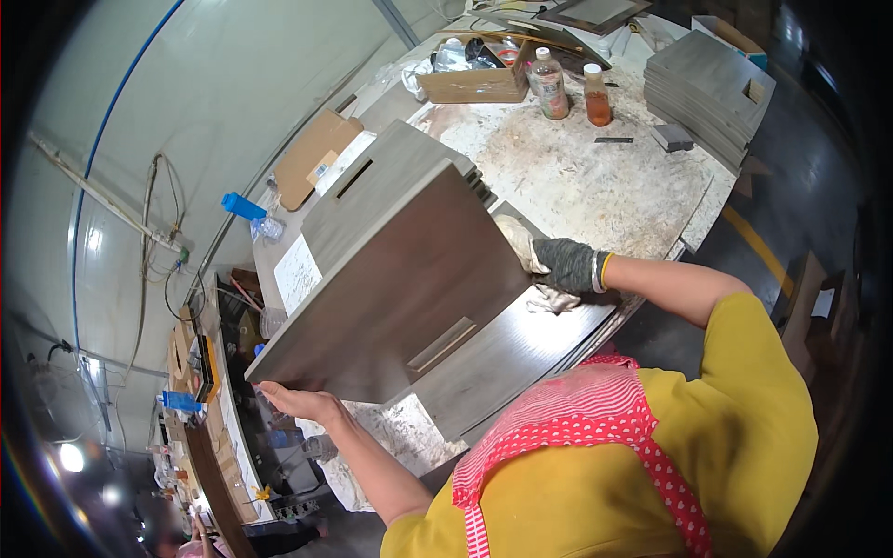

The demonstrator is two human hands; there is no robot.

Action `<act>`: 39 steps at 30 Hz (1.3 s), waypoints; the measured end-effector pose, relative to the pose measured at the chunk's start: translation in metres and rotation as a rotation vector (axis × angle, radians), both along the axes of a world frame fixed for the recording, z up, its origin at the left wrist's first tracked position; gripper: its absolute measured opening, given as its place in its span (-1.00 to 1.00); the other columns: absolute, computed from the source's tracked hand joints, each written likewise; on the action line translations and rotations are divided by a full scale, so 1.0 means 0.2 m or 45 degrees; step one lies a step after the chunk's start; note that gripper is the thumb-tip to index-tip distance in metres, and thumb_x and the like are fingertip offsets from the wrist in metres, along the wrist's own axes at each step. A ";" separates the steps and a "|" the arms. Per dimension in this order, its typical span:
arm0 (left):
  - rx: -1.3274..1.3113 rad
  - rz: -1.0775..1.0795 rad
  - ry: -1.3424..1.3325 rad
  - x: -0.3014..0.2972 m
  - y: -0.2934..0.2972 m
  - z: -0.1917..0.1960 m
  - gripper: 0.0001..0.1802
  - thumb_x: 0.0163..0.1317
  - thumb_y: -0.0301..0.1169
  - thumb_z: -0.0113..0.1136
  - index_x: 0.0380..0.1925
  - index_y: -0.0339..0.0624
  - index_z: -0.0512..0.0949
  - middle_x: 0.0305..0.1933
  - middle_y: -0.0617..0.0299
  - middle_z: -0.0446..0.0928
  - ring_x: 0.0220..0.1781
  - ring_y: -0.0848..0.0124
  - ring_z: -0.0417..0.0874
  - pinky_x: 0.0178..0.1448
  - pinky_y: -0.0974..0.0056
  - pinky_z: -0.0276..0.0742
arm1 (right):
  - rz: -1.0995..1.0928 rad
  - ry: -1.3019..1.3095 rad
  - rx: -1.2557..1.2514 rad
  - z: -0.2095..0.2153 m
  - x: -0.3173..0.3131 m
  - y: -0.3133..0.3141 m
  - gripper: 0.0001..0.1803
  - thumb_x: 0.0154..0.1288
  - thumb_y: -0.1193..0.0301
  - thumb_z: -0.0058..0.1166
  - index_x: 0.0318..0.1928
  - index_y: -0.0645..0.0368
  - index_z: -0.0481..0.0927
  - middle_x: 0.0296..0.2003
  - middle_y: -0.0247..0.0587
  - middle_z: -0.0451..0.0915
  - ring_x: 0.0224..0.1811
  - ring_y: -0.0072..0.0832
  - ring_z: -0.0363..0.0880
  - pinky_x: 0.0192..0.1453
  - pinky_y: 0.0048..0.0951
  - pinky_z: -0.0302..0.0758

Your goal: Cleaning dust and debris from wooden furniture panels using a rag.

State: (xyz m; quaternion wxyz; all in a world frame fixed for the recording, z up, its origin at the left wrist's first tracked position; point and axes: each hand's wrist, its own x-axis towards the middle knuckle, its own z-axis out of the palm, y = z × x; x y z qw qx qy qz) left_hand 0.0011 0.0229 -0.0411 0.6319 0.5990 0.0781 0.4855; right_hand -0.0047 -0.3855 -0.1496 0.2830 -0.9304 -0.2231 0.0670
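A grey wood-grain board [400, 279] with a rectangular slot stands tilted up in front of me. My bare left hand [299, 402] grips its lower left corner, the fingers partly hidden behind the edge. At the board's right edge is my right hand [569, 265] in a dark grey knit glove, closed on a whitish rag [517, 240]. More of the crumpled cloth hangs below that hand. Another grey board [502, 358] lies flat underneath, near my body. Behind the raised board rests a stack of similar slotted boards [395, 153].
On the stained white worktable [567, 172] stand a cardboard box [474, 86] of odds and ends, two bottles [549, 84], and a grey block [672, 138]. Another board stack [712, 84] sits at the far right. A blue-capped bottle [244, 206] is at left. Someone else's hand [198, 527] shows lower left.
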 end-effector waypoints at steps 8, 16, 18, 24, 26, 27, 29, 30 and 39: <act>-0.106 -0.063 0.009 -0.03 -0.01 0.04 -0.41 0.31 -0.06 -0.27 0.11 -0.37 0.19 0.16 0.02 0.25 0.10 0.22 0.35 0.21 0.21 0.26 | -0.165 -0.366 0.593 0.64 -0.03 0.03 -0.54 0.07 0.14 0.10 -0.08 0.16 0.46 -0.19 -0.04 0.52 -0.14 -0.22 0.48 -0.04 -0.34 0.40; -0.182 -0.400 0.096 0.22 0.12 -0.01 -0.44 0.28 -0.05 -0.17 0.04 -0.36 0.28 0.09 0.05 0.34 0.06 0.26 0.38 0.14 0.22 0.32 | -0.152 -0.306 0.786 0.23 0.08 0.03 -0.54 0.03 0.14 0.15 -0.10 0.12 0.46 -0.29 -0.09 0.53 -0.28 -0.29 0.51 -0.15 -0.43 0.42; -0.277 -0.503 0.159 0.25 0.23 -0.05 -0.42 0.25 -0.04 -0.12 0.04 -0.34 0.29 0.10 0.05 0.33 0.07 0.24 0.38 0.12 0.18 0.34 | -0.184 0.029 0.938 0.38 -0.03 0.12 -0.49 0.00 0.11 0.17 -0.10 0.17 0.45 -0.30 -0.01 0.53 -0.26 -0.24 0.52 -0.13 -0.39 0.42; -0.367 -0.447 0.719 0.49 0.55 -0.41 -0.51 0.20 0.01 -0.07 -0.05 -0.12 0.38 -0.01 0.17 0.41 -0.02 0.26 0.42 0.08 0.11 0.34 | 0.268 0.164 1.297 0.76 -0.03 0.28 -0.48 0.04 0.26 0.16 -0.01 0.25 0.40 -0.14 -0.15 0.51 -0.10 -0.54 0.45 0.02 -0.48 0.35; -0.510 -0.477 0.834 0.45 0.27 -0.38 -0.61 0.20 -0.03 -0.05 -0.20 -0.09 0.45 -0.23 0.25 0.52 -0.20 0.34 0.52 -0.09 0.20 0.46 | 0.388 -0.032 1.305 0.70 0.05 0.34 -0.47 0.04 0.27 0.16 0.01 0.26 0.39 -0.13 -0.15 0.51 -0.09 -0.55 0.45 0.03 -0.49 0.35; -0.613 -0.587 0.861 0.43 0.29 -0.40 -0.64 0.21 -0.05 -0.05 -0.24 -0.08 0.47 -0.32 0.29 0.54 -0.27 0.38 0.54 -0.15 0.24 0.48 | 0.486 -0.210 1.310 0.68 0.07 0.37 -0.46 0.04 0.28 0.15 0.03 0.26 0.38 -0.12 -0.15 0.51 -0.09 -0.55 0.45 0.04 -0.50 0.34; -0.663 -0.611 0.849 0.37 0.22 -0.39 -0.63 0.23 -0.05 -0.09 -0.21 -0.09 0.46 -0.27 0.28 0.54 -0.22 0.36 0.53 -0.12 0.22 0.48 | 0.550 -0.333 1.310 0.68 0.08 0.41 -0.61 0.19 0.17 -0.05 -0.07 0.17 0.45 -0.13 0.03 0.44 -0.10 -0.17 0.45 0.00 -0.35 0.37; -0.707 -0.638 0.858 0.34 0.21 -0.38 -0.61 0.25 -0.05 -0.12 -0.17 -0.10 0.45 -0.21 0.27 0.54 -0.17 0.34 0.53 -0.09 0.20 0.47 | 0.475 -0.276 1.253 0.69 0.08 0.42 -0.62 0.19 0.17 -0.05 -0.07 0.15 0.46 -0.12 0.03 0.44 -0.09 -0.17 0.45 0.00 -0.35 0.37; -0.677 -0.589 1.134 0.27 0.42 -0.69 -0.52 0.27 -0.02 -0.21 0.03 -0.08 0.36 0.03 0.20 0.43 0.05 0.21 0.44 0.15 -0.04 0.29 | 0.560 -0.964 0.809 0.62 0.18 0.42 -0.62 0.16 0.51 -0.09 0.04 0.15 0.41 0.00 -0.09 0.44 0.02 -0.35 0.43 0.15 -0.39 0.29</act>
